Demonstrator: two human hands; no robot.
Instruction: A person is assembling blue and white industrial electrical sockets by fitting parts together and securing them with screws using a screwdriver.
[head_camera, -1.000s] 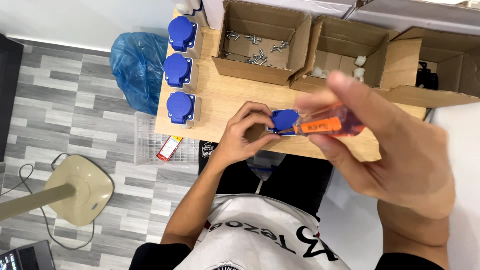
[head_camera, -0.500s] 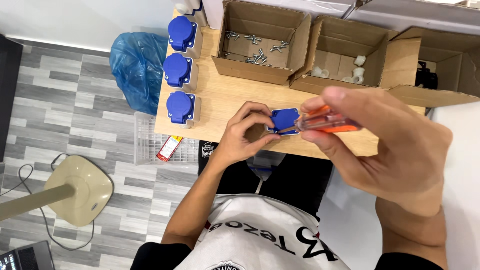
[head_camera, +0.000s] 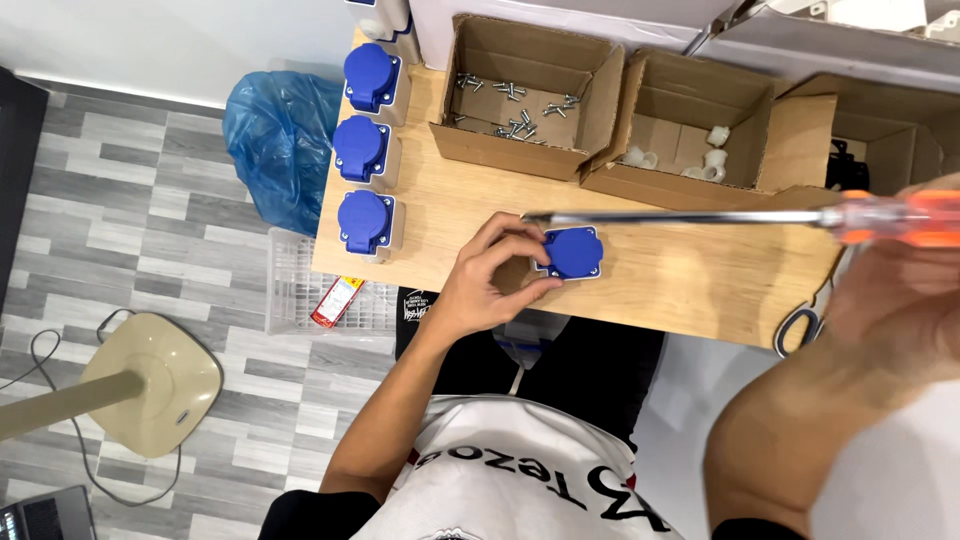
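Holding a blue socket cover (head_camera: 573, 252) down on the wooden bench (head_camera: 680, 275), the left hand (head_camera: 490, 280) had its fingers curled round the part's near edge, the grip closed on it from the left. The right hand (head_camera: 900, 290), large and blurred close to the camera, was closed about the orange handle of a screwdriver (head_camera: 700, 216); the long steel shaft lay almost level across the bench, its tip just above the left fingers and beside the cover's upper left corner. Whether the tip actually touched the part could not be told.

Items noted on the bench: three finished blue sockets (head_camera: 366, 222) in a column along the left edge; an open carton of loose screws (head_camera: 515, 105) at the back; beside it a second carton with small white fittings (head_camera: 705, 150); a third carton further right, its contents hidden. On the floor: a blue plastic bag (head_camera: 285, 140), a wire basket (head_camera: 300, 290), a beige fan base (head_camera: 150, 385).

Handling remarks, as judgement only: the shaft looked too flat to seat in a screw head, so the handle would want raising until the blade stood square to the cover. The holding fingers sat very near the tip and would be safer shifted lower. Firm downward pressure from the left hand should keep the cover from turning.
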